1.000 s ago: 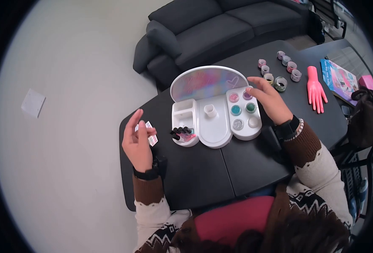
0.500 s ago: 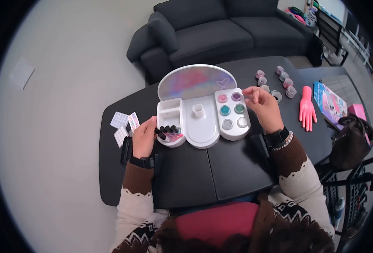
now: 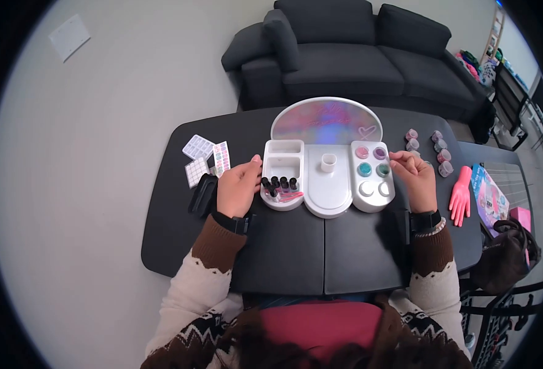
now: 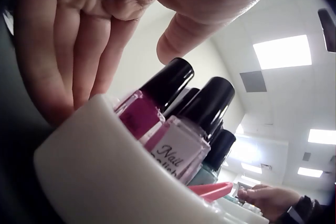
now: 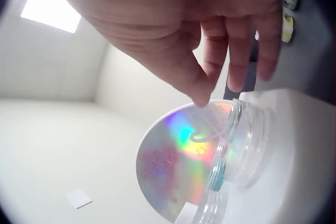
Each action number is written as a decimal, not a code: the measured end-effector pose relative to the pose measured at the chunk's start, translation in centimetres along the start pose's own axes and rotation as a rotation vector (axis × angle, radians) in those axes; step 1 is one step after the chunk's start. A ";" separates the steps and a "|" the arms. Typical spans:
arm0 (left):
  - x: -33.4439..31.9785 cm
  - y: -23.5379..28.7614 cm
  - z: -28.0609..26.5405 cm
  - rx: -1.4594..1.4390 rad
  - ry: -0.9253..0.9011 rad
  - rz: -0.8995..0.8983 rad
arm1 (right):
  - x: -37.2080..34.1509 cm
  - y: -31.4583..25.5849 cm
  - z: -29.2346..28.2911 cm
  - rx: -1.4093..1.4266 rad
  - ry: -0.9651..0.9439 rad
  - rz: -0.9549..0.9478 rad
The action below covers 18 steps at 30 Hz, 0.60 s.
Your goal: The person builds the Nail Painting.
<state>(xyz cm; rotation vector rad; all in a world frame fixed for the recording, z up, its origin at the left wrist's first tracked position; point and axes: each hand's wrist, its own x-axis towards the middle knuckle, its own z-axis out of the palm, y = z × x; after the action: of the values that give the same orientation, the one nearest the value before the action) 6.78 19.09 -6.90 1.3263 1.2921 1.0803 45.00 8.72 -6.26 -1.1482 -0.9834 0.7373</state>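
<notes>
A white nail-salon station (image 3: 328,203) with a rounded, iridescent back panel (image 3: 326,122) stands on the black table. Along its left side lies my left hand (image 3: 237,187), the fingers fairly straight against the outer wall and the thumb near the polish caps. Black-capped nail polish bottles (image 4: 178,142) and a pink tool (image 4: 212,191) sit in the front left compartment. My right hand (image 3: 416,181) is beside the station's right section, fingers loosely bent, holding nothing visible. Small glitter jars, among them a teal one (image 3: 364,169) and a purple one (image 3: 379,153), fill the round slots there.
Left of the station lie a sticker sheet (image 3: 221,157), white gridded trays (image 3: 197,172) and a black case (image 3: 204,194). To the right are several small rolls (image 3: 443,155), a pink model hand (image 3: 460,197) and a box (image 3: 491,194). A grey sofa (image 3: 345,67) stands behind.
My left hand has come in from over the sticker sheet to the station's left side. My right hand has drawn back from the purple jar to the station's right edge. The head view has shifted.
</notes>
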 end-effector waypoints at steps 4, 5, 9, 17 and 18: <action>0.4 -0.8 -0.4 0.092 -0.037 -0.023 | -0.1 -1.2 -0.2 -0.134 -0.055 0.112; 0.4 -0.9 -0.6 0.124 -0.049 -0.010 | -0.2 -1.6 0.3 -0.117 -0.031 0.167; -0.6 0.2 0.0 -0.135 -0.060 -0.073 | 0.2 0.4 0.0 0.017 -0.055 0.052; -0.8 0.3 0.0 -0.067 -0.098 -0.120 | 0.2 0.5 -0.3 -0.203 0.030 0.067; -0.8 0.2 0.0 -0.058 -0.082 -0.051 | 0.1 0.1 -0.2 -0.160 0.020 0.148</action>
<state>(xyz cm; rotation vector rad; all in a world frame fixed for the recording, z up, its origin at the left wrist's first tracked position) 6.78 18.25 -6.72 1.2747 1.2190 1.0100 45.17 8.73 -6.33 -1.3772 -0.9613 0.7742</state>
